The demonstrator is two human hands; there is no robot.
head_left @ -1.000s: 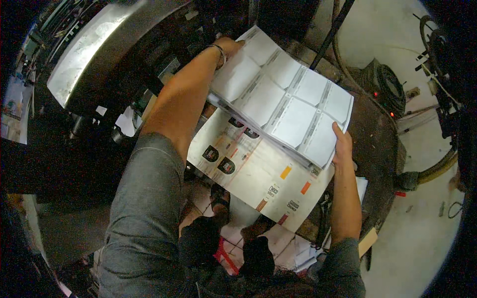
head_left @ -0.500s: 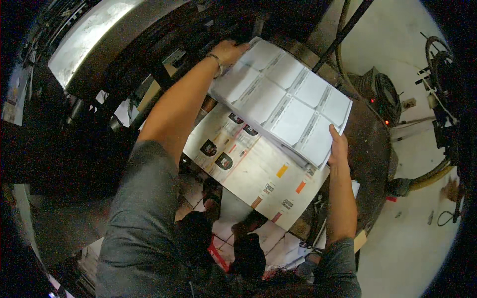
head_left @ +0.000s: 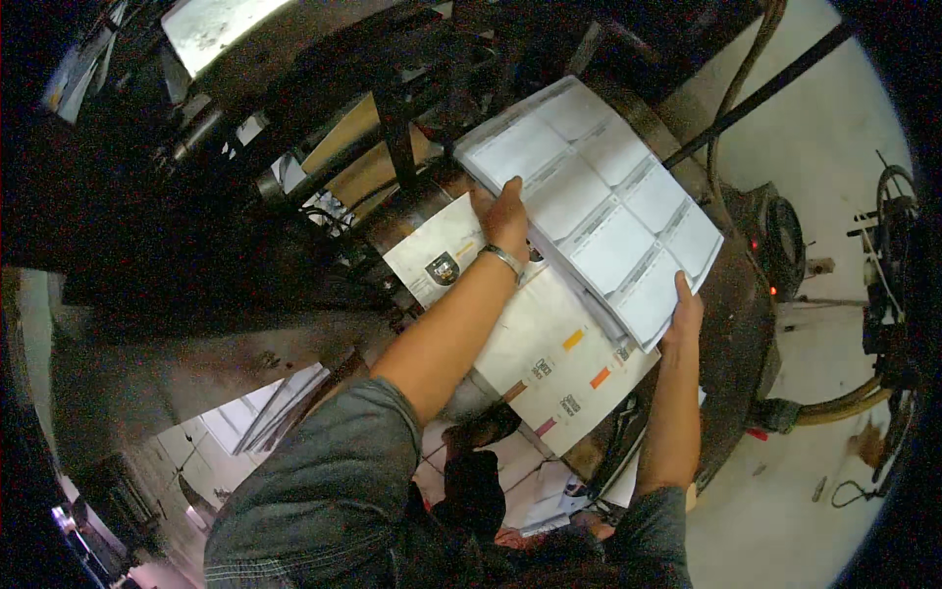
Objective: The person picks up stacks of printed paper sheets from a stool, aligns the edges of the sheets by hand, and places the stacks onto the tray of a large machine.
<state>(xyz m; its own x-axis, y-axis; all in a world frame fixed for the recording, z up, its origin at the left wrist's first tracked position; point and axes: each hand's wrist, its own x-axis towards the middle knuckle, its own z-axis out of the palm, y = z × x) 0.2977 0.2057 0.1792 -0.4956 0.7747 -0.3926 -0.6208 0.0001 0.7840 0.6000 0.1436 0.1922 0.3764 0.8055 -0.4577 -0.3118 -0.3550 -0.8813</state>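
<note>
Between my two hands is a stack of printed paper sheets [head_left: 589, 201], white with a grid of pale panels. My left hand [head_left: 505, 221] grips its near-left edge, thumb on top and fingers out of sight underneath. At the lower right corner my right hand [head_left: 684, 316] holds the stack, its thumb over the top sheet. Beneath the stack lies a large cream printed sheet [head_left: 535, 344] with dark badges and small coloured bars. It rests on a dark rounded surface [head_left: 731, 339], and the stack covers part of it.
Dark machinery with bars and a shiny metal cover [head_left: 221, 29] fills the left and far side. A slanting black bar [head_left: 765, 93] and a cable [head_left: 731, 108] are at upper right. A thick yellowish hose [head_left: 834, 407] runs at the right. More papers [head_left: 260, 407] lie at lower left.
My left hand has come from the stack's far-left corner down to its near-left edge. My right hand keeps its corner. The whole view has shifted somewhat.
</note>
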